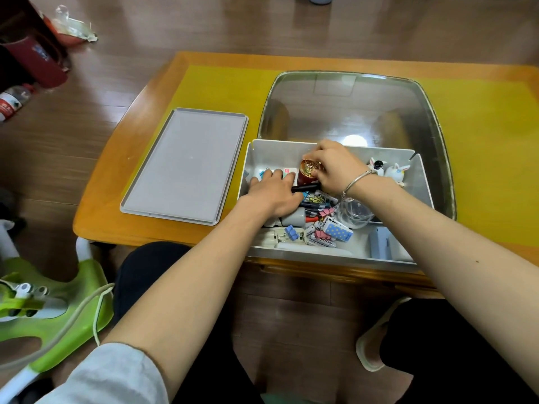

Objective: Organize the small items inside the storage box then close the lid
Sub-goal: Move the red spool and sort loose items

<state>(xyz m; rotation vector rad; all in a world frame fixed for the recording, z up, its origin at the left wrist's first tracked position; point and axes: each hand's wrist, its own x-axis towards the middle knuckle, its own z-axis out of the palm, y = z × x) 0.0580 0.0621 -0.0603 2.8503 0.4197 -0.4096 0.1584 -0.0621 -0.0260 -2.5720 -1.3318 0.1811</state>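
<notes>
An open grey storage box (423, 182) sits at the table's near edge, full of small items. Its grey lid (186, 164) lies flat on the table to the left. My right hand (335, 167) grips a dark red bottle with a gold cap (307, 170) standing at the box's back wall. My left hand (274, 191) lies inside the box's left part with fingers stretched over small flat packets (287, 171); a black pen (306, 188) sits between the two hands. Coloured binder clips (323, 212), a grey cup (293, 218), a clear glass (354, 214) and white rabbit figurines (395, 170) fill the rest.
The box sits on a wooden table (116, 182) with a yellow mat (490, 170) and a glass inset (350, 112). A green plastic stool (58, 304) stands on the floor at the left. Bottles and red objects lie on the floor at the far left.
</notes>
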